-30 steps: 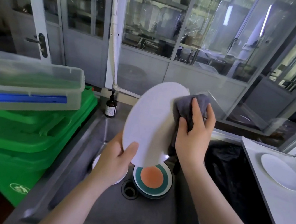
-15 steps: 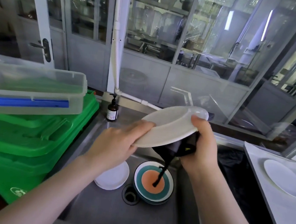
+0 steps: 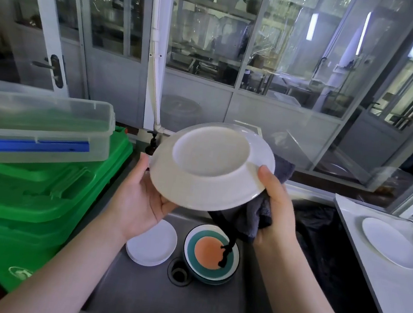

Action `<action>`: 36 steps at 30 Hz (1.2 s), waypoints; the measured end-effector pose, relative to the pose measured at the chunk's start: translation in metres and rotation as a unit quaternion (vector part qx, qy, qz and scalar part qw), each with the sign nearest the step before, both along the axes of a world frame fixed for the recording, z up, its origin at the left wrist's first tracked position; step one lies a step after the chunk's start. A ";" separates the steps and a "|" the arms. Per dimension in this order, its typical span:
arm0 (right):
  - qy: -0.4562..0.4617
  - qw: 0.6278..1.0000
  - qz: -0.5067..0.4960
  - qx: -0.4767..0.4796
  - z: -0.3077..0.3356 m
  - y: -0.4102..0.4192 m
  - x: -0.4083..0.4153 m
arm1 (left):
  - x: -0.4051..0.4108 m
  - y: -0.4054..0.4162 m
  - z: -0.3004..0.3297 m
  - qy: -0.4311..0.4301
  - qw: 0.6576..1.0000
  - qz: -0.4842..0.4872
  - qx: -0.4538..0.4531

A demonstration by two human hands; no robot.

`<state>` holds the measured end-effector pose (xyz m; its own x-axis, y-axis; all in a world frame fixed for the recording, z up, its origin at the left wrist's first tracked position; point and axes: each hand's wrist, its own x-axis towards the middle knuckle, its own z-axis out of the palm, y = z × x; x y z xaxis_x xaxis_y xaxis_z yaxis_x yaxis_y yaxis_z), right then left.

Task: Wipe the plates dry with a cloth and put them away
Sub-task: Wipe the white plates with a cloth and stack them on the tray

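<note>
While the left hand (image 3: 142,200) gripped the upturned plate's (image 3: 211,167) seven-o'clock rim, the right hand (image 3: 276,207) pinched the four-o'clock rim against the cloth (image 3: 258,215), nearer the counter (image 3: 370,256).

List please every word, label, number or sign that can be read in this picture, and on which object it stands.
No text here can be read.
Green bin: a white round emblem low on its front, blurred, no letters legible.
Dark pump bottle behind the held white plate: mostly hidden, no label legible.
Clear plastic box: a plain blue clip, no writing visible.
</note>
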<state>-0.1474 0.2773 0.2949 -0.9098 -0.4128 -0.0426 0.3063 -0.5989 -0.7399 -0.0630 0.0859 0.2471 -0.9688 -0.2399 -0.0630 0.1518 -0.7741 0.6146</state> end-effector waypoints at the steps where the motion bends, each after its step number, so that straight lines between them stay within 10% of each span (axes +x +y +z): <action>1: 0.013 1.000 -0.002 0.004 0.001 0.000 0.002 | -0.001 0.002 0.001 -0.002 1.000 0.011 0.006; 10: 0.082 0.982 -0.148 0.083 -0.006 0.008 -0.018 | 0.003 0.005 0.006 0.035 0.991 0.115 -0.055; 15: 0.491 0.778 -0.198 0.338 -0.005 -0.004 -0.018 | -0.002 0.015 0.018 0.072 0.981 0.169 -0.066; 25: 0.611 0.605 -0.199 0.470 -0.034 -0.021 0.029 | -0.011 0.033 0.016 0.082 0.958 0.266 -0.062; 36: 0.606 0.678 -0.189 0.370 -0.043 -0.022 0.012 | -0.005 0.033 0.017 0.073 0.952 0.279 -0.100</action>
<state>-0.1358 0.2549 0.2516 -0.4967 -0.4145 0.7625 -0.8674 0.2074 -0.4523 -0.0675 0.1190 0.2637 -0.6815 -0.7132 0.1640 0.6004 -0.4168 0.6825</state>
